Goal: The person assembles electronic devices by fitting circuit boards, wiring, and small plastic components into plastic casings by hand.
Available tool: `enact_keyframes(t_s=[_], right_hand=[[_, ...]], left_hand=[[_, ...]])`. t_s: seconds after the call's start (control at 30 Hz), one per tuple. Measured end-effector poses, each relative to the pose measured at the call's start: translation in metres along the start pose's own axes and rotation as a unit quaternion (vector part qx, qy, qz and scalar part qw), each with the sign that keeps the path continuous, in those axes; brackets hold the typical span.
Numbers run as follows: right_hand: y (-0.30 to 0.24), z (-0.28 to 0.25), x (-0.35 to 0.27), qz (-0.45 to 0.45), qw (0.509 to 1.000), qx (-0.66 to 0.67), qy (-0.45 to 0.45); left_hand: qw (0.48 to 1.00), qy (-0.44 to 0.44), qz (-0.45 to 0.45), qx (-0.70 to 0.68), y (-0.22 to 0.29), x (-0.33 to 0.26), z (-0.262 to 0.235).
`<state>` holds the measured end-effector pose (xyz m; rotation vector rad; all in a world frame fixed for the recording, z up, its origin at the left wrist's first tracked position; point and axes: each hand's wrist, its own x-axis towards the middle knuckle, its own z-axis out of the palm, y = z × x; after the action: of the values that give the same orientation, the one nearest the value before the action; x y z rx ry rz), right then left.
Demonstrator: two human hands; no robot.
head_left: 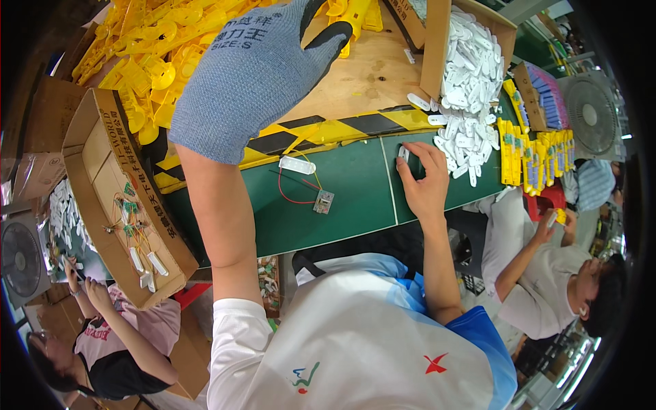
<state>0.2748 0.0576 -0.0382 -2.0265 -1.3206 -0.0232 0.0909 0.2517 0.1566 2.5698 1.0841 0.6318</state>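
Observation:
My left hand (253, 65), in a blue knit glove with a black palm, reaches over the far side of the bench. Its thumb stands apart from the fingers, beside a yellow plastic part (355, 27); the fingertips run out of the picture. My bare right hand (427, 181) rests on the green mat (355, 236), thumb and forefinger closed on a small white plastic piece (404, 153). Between my hands lie a white oblong part (297, 165) and a small circuit board (323, 201), joined by red and yellow wires.
Yellow plastic parts (160, 72) are heaped at far left. White pieces (471, 75) spill from a carton at right, near rows of yellow assemblies (536, 160). A cardboard tray (92, 147) of wired boards stands at left. One person (123, 328) sits left, another (540, 287) right.

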Motion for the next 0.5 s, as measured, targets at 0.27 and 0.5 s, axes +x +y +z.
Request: enact_keyframes(t_s=[0.27,0.5], right_hand=[[-0.001,0.000,0.003,-0.001,1.000,0.000,-0.003],[-0.008,0.002,-0.005,-0.053,0.998,-0.010,0.036]], left_hand=[[0.998,-0.052,-0.033,-0.001,0.007,0.000,-0.012],[0.997,-0.062,-0.049,0.010,0.012,0.000,-0.011]])
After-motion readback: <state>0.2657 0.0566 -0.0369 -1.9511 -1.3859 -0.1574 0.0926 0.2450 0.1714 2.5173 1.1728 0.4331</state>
